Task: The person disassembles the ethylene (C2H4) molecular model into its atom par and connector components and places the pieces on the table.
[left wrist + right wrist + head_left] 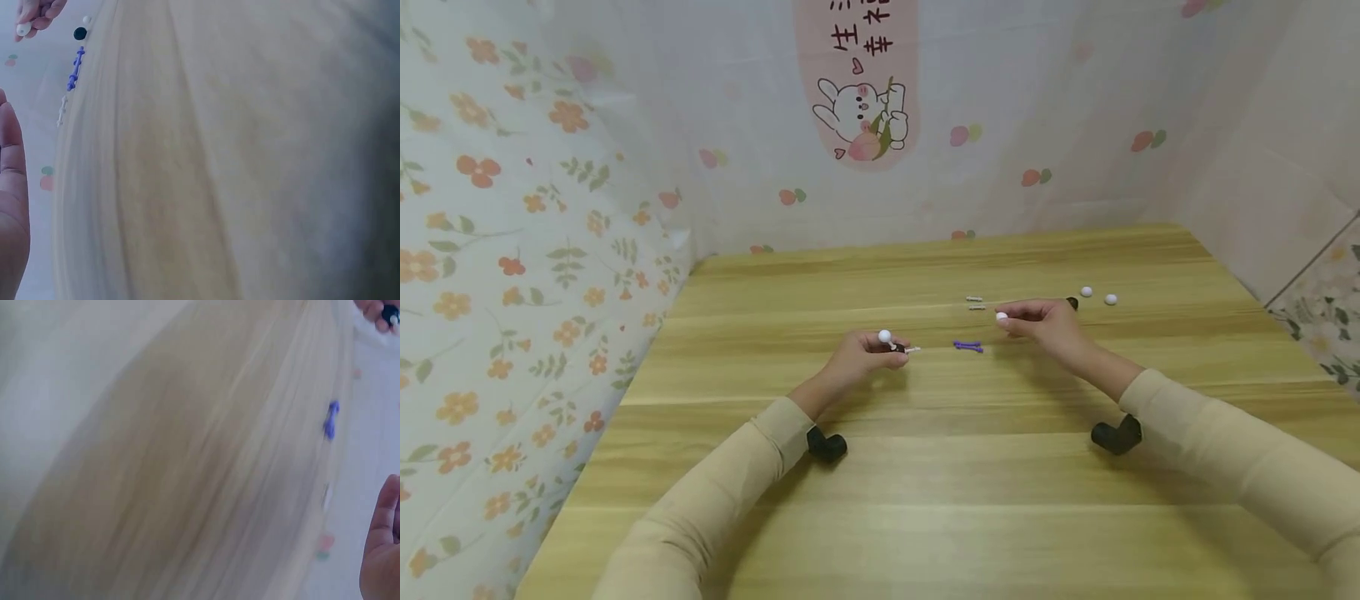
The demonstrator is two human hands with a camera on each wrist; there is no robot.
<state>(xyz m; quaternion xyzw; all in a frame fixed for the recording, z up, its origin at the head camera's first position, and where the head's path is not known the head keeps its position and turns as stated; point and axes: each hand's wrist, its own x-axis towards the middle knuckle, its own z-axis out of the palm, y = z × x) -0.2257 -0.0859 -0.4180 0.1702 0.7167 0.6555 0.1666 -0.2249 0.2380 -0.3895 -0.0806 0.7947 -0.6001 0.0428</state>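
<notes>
Left of the table's middle, my left hand (861,357) pinches a small black ball (898,348) of a ball-and-stick model. A white ball (885,336) stands up from it on a short white stick, and a bare white stick (913,349) points right. My right hand (1051,323) grips another white ball (1002,317) between thumb and fingertips, above the table. Between the hands lie purple connector sticks (967,346). The wrist views catch only part of their own hands at the edge, their held things hidden.
Two short white sticks (976,307) lie behind the purple ones. Two white balls (1111,299) rest at the back right, near a black ball (1072,303) partly hidden by my right hand. Patterned cloth (737,200) hangs behind the wooden table (940,517).
</notes>
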